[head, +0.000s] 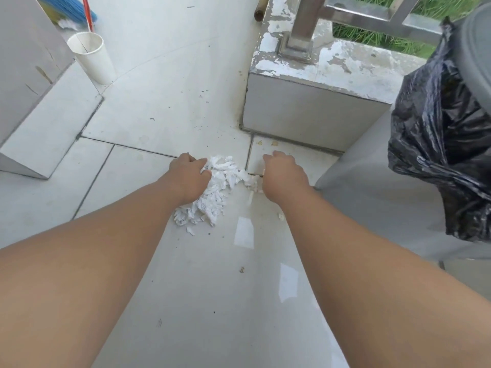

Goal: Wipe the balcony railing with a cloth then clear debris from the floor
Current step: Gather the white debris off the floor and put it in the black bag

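A heap of torn white paper scraps (218, 187) lies on the pale tiled floor (164, 102). My left hand (190, 176) rests on the heap's left side, fingers curled into the scraps. My right hand (283, 175) is curled on the floor at the heap's right end, beside a few loose scraps; what is inside its fingers is hidden. The metal balcony railing (372, 11) rises from a peeling concrete curb (332, 75) at the upper right.
A black rubbish bag (438, 144) hangs from a grey bin at the right. A white paper cup (91, 57) stands at the upper left near a blue broom (71, 9). A grey wall corner (29, 75) juts in on the left.
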